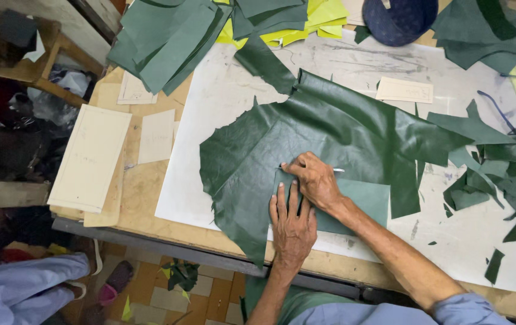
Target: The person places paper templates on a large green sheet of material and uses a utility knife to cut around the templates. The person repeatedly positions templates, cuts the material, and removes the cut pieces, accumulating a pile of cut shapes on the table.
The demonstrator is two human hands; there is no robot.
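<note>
A wooden counter [143, 192] fills most of the view, with a white cutting board [210, 120] laid across it; below its near edge a tiled floor [167, 301] shows, and at far left a wooden stool [41, 60] stands among clutter. On the counter's left part lie pale card templates [89, 156]. Stacked dark green cut pieces [161, 36] sit at the top left, yellow-green pieces [318, 18] beside them, a dark blue cap [399, 21] further right, and green offcuts [499, 174] crowd the right edge.

A large dark green leather hide [306, 138] lies flat on the board, its long axis running from lower left to upper right. A paler green rectangular pattern piece [360, 201] lies on its lower edge, long side left to right.

The left hand [293, 222] rests flat, fingers spread slightly, pressing the pattern piece down. The right hand [315, 180], just above and touching it, is closed around a thin metal tool [336, 170] whose tip meets the hide at the pattern's top left corner.
</note>
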